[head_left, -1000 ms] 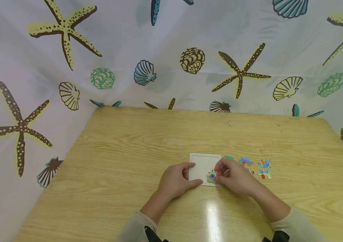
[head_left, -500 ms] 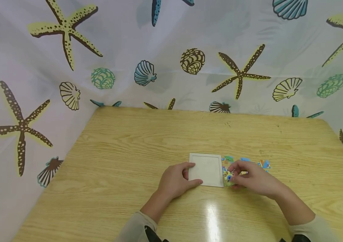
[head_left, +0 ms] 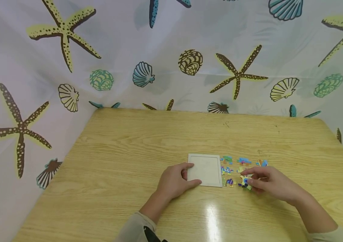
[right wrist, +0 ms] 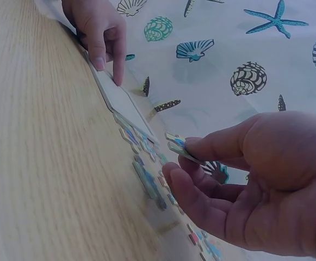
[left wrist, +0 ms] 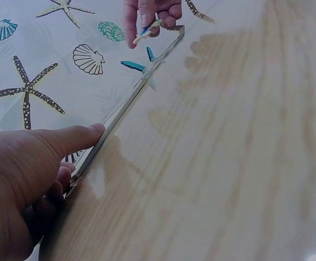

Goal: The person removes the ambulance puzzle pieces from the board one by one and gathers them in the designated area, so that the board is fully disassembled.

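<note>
My left hand (head_left: pixel 175 179) rests at the left side of a pale, square puzzle tray (head_left: pixel 206 170). Its thumb and index finger lie spread and nearly straight on the tray's rim; in the left wrist view the thumb (left wrist: pixel 81 137) touches the edge. To the right of the tray, my right hand (head_left: pixel 275 184) pinches a jigsaw piece (head_left: pixel 245 180) with a blue round print between thumb and fingers. The right wrist view shows this piece (right wrist: pixel 175 140) held above the table, tilted. Other jigsaw pieces (head_left: pixel 227 170) lie beside the tray, some partly hidden by my right hand.
Loose jigsaw pieces (head_left: pixel 244 161) stand in rough rows right of the tray, one blue and orange piece (head_left: pixel 262 163) farthest right. The wooden table (head_left: pixel 147 141) ends at a white cloth (head_left: pixel 165 43) printed with shells and starfish.
My right hand has moved right with the jigsaw piece, from over the tray to past the nearest pieces. My left hand has stayed at the tray.
</note>
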`<move>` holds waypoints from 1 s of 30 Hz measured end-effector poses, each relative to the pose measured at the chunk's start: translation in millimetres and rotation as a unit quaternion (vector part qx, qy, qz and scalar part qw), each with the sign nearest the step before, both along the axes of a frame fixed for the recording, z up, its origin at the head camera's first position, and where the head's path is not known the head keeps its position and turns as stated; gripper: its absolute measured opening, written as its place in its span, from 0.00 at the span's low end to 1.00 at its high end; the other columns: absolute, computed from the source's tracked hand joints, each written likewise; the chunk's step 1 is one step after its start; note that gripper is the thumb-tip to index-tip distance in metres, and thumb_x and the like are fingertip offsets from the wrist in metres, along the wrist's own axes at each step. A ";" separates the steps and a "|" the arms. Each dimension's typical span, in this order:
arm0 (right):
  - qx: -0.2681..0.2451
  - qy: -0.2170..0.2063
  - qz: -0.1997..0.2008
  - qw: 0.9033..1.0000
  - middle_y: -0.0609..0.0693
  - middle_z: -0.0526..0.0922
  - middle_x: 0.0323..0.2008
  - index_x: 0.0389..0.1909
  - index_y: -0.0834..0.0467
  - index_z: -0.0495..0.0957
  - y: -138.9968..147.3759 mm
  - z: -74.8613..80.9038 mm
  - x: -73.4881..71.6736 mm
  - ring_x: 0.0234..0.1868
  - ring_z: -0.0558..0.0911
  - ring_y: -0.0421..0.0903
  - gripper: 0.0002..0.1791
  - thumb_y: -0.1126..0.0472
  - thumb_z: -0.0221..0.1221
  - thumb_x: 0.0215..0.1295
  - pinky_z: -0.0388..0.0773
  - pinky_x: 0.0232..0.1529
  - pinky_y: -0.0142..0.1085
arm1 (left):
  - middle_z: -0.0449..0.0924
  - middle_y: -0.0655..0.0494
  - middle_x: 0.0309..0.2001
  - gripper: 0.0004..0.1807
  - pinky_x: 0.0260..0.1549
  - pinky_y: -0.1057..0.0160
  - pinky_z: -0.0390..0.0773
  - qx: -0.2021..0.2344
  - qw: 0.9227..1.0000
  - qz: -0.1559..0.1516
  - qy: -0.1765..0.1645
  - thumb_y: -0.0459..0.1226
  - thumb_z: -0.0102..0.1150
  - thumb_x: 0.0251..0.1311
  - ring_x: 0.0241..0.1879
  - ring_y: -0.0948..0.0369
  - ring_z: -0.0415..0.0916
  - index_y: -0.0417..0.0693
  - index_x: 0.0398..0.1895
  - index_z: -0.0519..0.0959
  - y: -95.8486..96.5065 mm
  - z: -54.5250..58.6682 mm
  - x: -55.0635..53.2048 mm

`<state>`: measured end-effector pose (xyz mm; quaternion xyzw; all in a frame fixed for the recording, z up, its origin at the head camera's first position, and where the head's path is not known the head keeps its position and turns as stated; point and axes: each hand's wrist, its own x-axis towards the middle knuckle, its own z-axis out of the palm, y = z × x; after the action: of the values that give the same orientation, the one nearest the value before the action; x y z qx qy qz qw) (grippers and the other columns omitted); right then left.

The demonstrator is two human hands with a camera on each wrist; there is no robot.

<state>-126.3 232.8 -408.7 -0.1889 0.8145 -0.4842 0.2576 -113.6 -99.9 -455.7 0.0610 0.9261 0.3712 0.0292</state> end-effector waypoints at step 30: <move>0.077 -0.016 -0.132 0.988 0.56 0.83 0.41 0.51 0.69 0.80 33.8 -12.9 11.0 0.34 0.82 0.41 0.16 0.61 0.61 0.69 0.83 0.36 0.33 | 0.71 0.62 0.25 0.34 0.25 0.69 0.64 0.013 1.000 0.003 -0.004 0.53 0.75 0.50 0.23 0.65 0.64 0.47 0.59 0.81 -8.5 2.7 1.3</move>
<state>-115.3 266.6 -421.6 -0.0510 0.8630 -0.4527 0.2185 -112.3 -108.4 -453.0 0.0573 0.9212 0.3837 0.0306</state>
